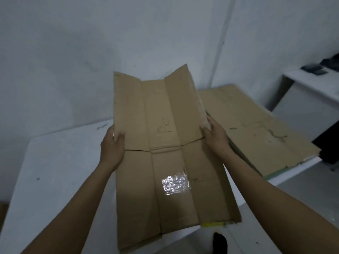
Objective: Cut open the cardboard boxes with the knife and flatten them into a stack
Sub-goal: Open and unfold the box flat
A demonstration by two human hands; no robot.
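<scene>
I hold the cut-open box [168, 162] up just left of the stack [256, 125], left hand [111, 145] and right hand [215, 136] each pinching 1 side edge with curled fingers; it looks light but floppy at its creases, so mid-edge grips on both sides suit it.

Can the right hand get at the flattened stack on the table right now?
Probably not yet: the right hand grips the edge of the held cardboard. The stack lies just beyond it, with nothing between.
</scene>
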